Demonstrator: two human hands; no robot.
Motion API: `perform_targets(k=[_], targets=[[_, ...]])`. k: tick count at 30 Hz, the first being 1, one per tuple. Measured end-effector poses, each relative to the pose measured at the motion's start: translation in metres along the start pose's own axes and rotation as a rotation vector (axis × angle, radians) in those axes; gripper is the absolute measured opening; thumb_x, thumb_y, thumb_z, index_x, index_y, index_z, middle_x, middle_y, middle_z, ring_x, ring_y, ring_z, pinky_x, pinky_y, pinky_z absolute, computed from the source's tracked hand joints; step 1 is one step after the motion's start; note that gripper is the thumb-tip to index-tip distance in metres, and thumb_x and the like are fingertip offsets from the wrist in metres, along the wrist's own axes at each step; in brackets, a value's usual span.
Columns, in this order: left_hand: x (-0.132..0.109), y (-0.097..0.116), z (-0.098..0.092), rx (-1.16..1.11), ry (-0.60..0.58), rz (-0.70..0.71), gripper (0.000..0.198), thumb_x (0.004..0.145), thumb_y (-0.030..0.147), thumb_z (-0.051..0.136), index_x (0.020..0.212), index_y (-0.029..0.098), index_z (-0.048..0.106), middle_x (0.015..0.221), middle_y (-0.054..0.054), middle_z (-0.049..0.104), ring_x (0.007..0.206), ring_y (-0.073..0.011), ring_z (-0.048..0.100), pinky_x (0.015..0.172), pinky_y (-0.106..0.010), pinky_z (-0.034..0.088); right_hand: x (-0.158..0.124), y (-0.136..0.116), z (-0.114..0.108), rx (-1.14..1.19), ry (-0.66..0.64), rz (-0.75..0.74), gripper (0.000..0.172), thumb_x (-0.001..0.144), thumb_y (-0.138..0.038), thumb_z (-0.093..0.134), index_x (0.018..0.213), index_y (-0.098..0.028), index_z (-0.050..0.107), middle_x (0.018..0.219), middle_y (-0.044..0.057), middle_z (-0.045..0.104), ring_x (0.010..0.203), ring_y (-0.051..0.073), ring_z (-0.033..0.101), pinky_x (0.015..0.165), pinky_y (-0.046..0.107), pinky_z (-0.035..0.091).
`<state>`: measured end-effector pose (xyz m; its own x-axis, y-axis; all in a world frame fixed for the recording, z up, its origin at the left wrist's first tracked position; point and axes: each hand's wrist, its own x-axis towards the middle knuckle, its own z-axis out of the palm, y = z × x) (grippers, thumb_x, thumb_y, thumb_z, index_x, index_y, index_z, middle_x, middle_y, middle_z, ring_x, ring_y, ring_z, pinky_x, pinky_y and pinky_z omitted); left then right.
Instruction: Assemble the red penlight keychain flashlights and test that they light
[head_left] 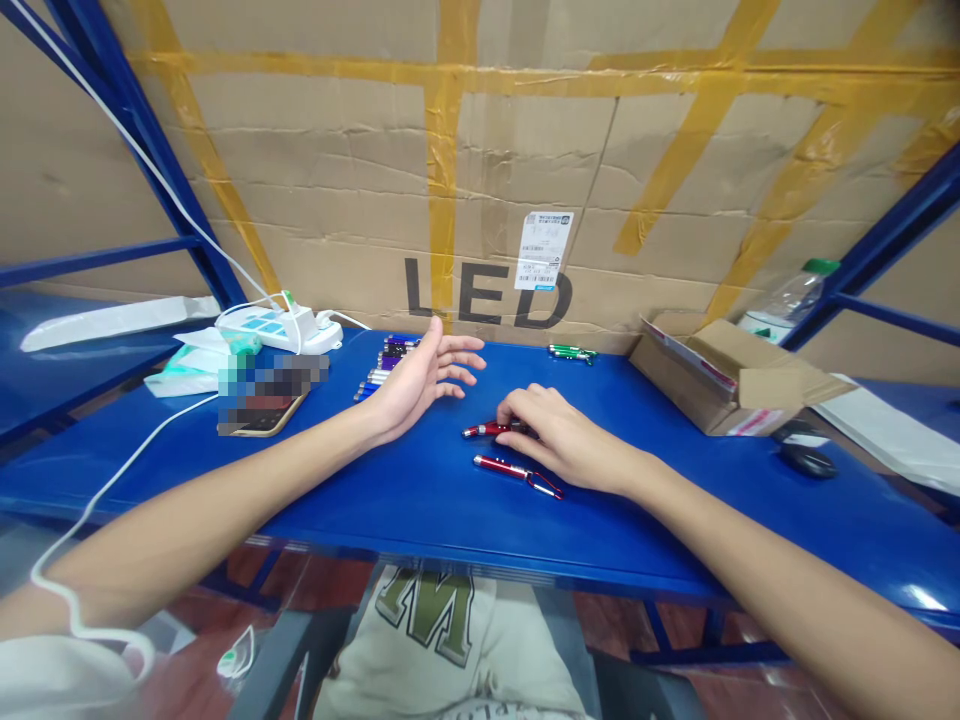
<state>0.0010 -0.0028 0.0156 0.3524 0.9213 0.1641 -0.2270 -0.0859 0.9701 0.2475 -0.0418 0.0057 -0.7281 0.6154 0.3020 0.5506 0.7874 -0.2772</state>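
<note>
My left hand (427, 380) is raised over the blue table, its fingers spread and nothing in them. Beside and partly behind it lies a row of several penlights (373, 382) in blue, purple, black and silver. My right hand (551, 432) is closed around a red penlight (477, 431), whose silver tip sticks out to the left; the rest is hidden by the fingers. Just in front of that hand, a second red penlight (501, 466) with a red carabiner clip lies on the table. Green penlights (571, 353) lie farther back, by the cardboard wall.
An open cardboard box (720, 380) stands at right, with a black mouse (808, 460) beside it and a clear bottle (787, 295) behind. At left are a phone (274, 410), a tissue pack (196, 362) and a white power strip (281, 328) with cables.
</note>
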Motion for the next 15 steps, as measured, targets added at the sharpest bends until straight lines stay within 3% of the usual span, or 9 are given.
perform_targets(k=[4, 10, 15], targets=[[0.0000, -0.0002, 0.0001, 0.001, 0.005, -0.003, 0.073, 0.102, 0.079, 0.046, 0.123, 0.016, 0.076, 0.119, -0.015, 0.076, 0.094, -0.0214, 0.070, 0.074, -0.028, 0.053, -0.0011, -0.0002, -0.0018, -0.001, 0.072, 0.047, 0.018, 0.113, -0.041, 0.052, 0.112, -0.024, 0.056, 0.106, 0.008, 0.068, 0.097, 0.026, 0.055, 0.087, 0.040, 0.044], [0.0002, -0.0013, -0.0012, 0.008, -0.007, 0.010, 0.072, 0.102, 0.080, 0.046, 0.123, 0.017, 0.075, 0.120, -0.015, 0.075, 0.093, -0.0214, 0.069, 0.074, -0.029, 0.053, 0.0002, 0.0011, -0.0007, 0.016, 0.105, -0.034, 0.026, 0.117, -0.034, 0.039, 0.128, -0.024, 0.061, 0.114, 0.011, 0.069, 0.106, 0.027, 0.061, 0.094, 0.042, 0.049], [0.0004, -0.0016, -0.0015, 0.005, -0.005, 0.004, 0.072, 0.102, 0.079, 0.046, 0.124, 0.017, 0.074, 0.121, -0.015, 0.075, 0.090, -0.0205, 0.069, 0.074, -0.029, 0.053, -0.0017, -0.0016, -0.0019, 0.137, 0.097, 0.070, 0.017, 0.116, -0.036, 0.043, 0.123, -0.025, 0.055, 0.109, 0.006, 0.073, 0.093, 0.022, 0.070, 0.082, 0.034, 0.052]])
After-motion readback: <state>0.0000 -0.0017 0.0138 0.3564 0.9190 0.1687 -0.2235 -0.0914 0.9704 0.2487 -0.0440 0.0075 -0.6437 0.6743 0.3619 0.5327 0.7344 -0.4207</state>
